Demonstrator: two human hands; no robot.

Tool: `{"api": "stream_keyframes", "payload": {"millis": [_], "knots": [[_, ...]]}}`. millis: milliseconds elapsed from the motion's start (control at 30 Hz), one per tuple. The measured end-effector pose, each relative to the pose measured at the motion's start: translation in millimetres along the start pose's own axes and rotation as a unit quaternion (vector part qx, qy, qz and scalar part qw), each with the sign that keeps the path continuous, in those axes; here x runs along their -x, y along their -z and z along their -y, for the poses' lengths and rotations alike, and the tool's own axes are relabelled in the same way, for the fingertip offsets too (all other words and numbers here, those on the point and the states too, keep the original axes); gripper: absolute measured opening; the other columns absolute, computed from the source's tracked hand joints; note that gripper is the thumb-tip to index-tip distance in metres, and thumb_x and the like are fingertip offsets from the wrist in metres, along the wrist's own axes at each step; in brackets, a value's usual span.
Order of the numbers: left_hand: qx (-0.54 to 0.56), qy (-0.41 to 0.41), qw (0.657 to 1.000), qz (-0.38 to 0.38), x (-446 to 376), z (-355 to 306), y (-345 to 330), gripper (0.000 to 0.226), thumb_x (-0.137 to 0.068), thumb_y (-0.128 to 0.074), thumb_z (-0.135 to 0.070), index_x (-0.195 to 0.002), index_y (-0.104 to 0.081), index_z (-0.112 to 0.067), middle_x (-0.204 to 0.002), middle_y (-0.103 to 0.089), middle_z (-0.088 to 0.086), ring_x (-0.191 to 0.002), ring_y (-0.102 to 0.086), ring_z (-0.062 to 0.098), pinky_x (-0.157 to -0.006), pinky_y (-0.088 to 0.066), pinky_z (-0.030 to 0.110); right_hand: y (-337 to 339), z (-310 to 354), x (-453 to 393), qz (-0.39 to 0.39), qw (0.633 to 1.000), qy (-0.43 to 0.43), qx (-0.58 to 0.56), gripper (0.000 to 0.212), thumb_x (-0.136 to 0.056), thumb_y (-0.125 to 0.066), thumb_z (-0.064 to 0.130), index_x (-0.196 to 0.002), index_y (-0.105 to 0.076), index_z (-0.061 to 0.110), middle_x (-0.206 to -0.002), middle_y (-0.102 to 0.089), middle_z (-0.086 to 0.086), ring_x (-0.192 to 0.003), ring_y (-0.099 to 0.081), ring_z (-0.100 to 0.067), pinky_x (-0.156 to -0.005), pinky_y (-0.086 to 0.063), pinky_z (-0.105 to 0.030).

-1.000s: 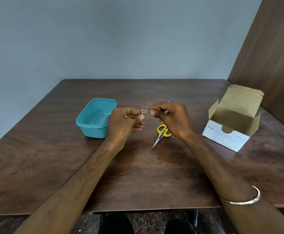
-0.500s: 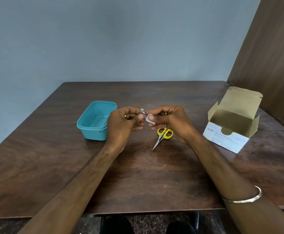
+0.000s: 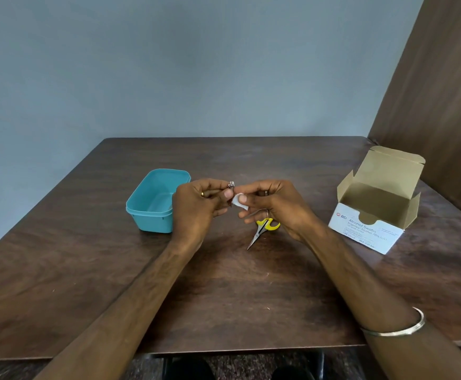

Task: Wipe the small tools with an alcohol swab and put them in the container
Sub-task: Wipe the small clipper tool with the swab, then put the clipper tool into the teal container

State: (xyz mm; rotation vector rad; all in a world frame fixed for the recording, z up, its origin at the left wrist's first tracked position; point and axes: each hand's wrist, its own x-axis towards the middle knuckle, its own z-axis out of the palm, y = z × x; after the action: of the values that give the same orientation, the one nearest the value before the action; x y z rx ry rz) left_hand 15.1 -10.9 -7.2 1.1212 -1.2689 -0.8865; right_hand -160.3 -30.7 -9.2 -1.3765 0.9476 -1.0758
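Brown surface (image 3: 224,283), grey wall behind. A small metal tool (image 3: 231,185) is being pinched in the left hand (image 3: 196,207); a swab (image 3: 239,202) is being pinched against it by the right hand (image 3: 276,207). Scissors (image 3: 262,229) are lying beneath; tub (image 3: 152,215) left, box (image 3: 374,215) right.

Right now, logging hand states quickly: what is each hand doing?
Left hand: grips a small metal tool.
Right hand: pinches a white swab.
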Motion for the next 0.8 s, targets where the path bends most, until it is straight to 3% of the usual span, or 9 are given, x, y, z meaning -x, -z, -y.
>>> {"api": "stream_keyframes", "payload": {"millis": [233, 400, 533, 633, 800], "knots": [[-0.021, -0.023, 0.999, -0.013, -1.2, 2.0, -1.9, 0.015, -0.081, -0.077, -0.009, -0.095, -0.075, -0.015, -0.08, -0.077, 0.005, -0.071, -0.075, 0.018, -0.065, -0.061, 0.028, 5.2, 0.6, -2.6, -0.011, 1.0, 0.003, 0.029, 0.017, -0.084, -0.075, 0.007, -0.096, -0.08, 0.017, -0.076, -0.073, -0.006, -0.059, -0.067, -0.021, -0.057, -0.058, -0.03], [-0.035, -0.024, 0.999, -0.026, -1.7, 3.2, -3.9, 0.015, -0.082, -0.076, -0.01, -0.097, -0.076, -0.01, -0.078, -0.076, 0.006, -0.07, -0.075, 0.019, -0.069, -0.062, 0.034, 14.2, 0.0, -7.1, -0.101, 0.994, 0.032, 0.027, 0.014, -0.087, -0.073, 0.004, -0.095, -0.077, 0.014, -0.073, -0.071, -0.004, -0.05, -0.061, -0.016, -0.05, -0.053, -0.028], [-0.07, -0.047, 0.996, -0.03, 0.7, -1.1, -4.0, 0.013, -0.081, -0.078, -0.015, -0.094, -0.076, -0.017, -0.078, -0.076, 0.003, -0.07, -0.074, 0.016, -0.07, -0.063, 0.035, 18.6, -3.9, -9.7, -0.171, 0.982, 0.051, 0.062, 0.013, -0.087, -0.074, 0.007, -0.093, -0.076, 0.018, -0.072, -0.069, -0.003, -0.045, -0.056, -0.013, -0.043, -0.048, -0.024], [-0.105, -0.063, 0.992, -0.009, 2.0, -5.1, -5.1, 0.012, -0.081, -0.079, -0.019, -0.093, -0.076, -0.021, -0.079, -0.076, 0.0, -0.071, -0.074, 0.013, -0.072, -0.063, 0.038, 18.8, -5.1, -9.6, -0.186, 0.972, 0.069, 0.124, 0.017, -0.083, -0.079, 0.011, -0.089, -0.076, 0.027, -0.08, -0.072, 0.001, -0.049, -0.058, -0.014, -0.045, -0.047, -0.025], [-0.166, -0.1, 0.981, -0.019, -2.1, -22.4, 3.7, 0.011, -0.082, -0.078, -0.025, -0.093, -0.077, -0.023, -0.073, -0.074, -0.008, -0.069, -0.071, 0.006, -0.076, -0.061, 0.035, 16.8, -5.6, -9.7, -0.188, 0.961, 0.09, 0.182, 0.027, -0.08, -0.081, 0.009, -0.083, -0.076, 0.036, -0.07, -0.072, 0.017, -0.052, -0.058, -0.009, -0.052, -0.047, -0.021]]}}
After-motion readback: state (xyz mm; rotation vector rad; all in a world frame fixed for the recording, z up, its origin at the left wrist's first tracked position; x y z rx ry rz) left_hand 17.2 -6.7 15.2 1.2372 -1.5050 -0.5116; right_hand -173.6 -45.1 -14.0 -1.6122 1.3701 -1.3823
